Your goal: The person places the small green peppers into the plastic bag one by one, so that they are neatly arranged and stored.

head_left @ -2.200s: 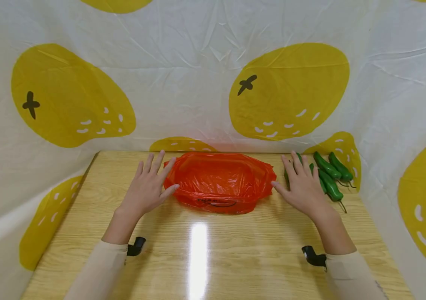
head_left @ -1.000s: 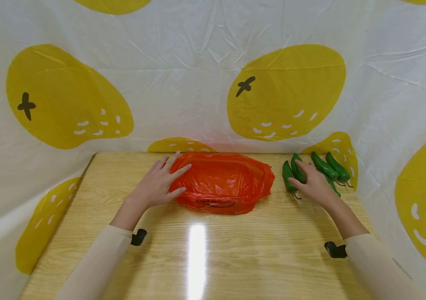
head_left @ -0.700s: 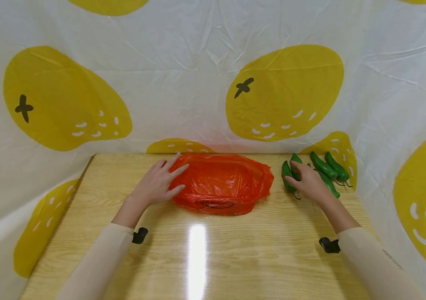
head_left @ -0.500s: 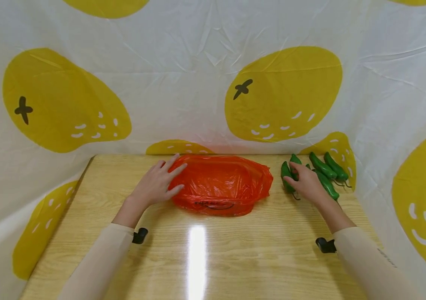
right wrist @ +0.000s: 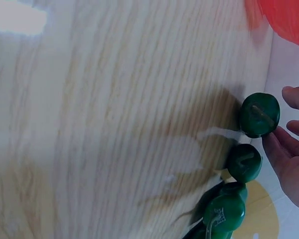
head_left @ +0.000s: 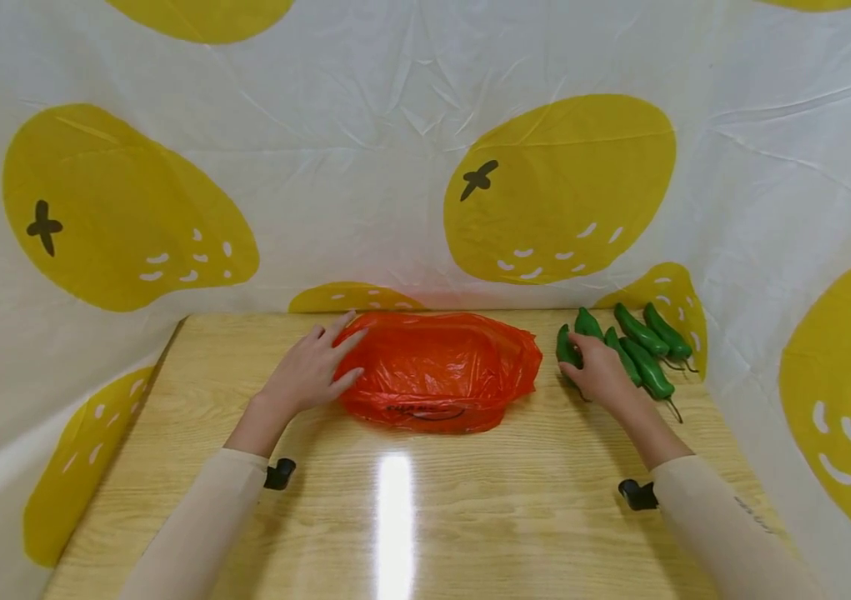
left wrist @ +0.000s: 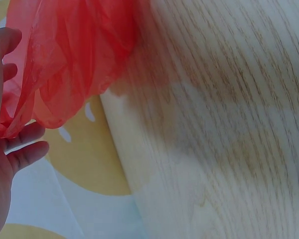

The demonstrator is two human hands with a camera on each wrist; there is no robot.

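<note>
A red plastic bag (head_left: 433,367) with dark print lies spread at the back of the wooden table, its mouth gaping. My left hand (head_left: 308,371) is at the bag's left edge, fingers spread over the rim; in the left wrist view, red film (left wrist: 74,59) hangs among the fingers. Over the leftmost green pepper (head_left: 566,350), my right hand (head_left: 599,367) has thumb and index finger on either side. In the right wrist view that pepper (right wrist: 259,114) meets one finger, with a gap to the upper fingertips.
Several more green peppers (head_left: 646,367) with thin stems lie right of the right hand, near the table's back right corner. A white cloth (head_left: 365,208) printed with yellow fruit rises behind and at both sides. Light glares on the table (head_left: 485,517) front.
My right hand has moved from above the peppers down to the leftmost one, fingers drawing in. My left hand has shifted slightly right onto the bag's edge. The head view has tilted a little.
</note>
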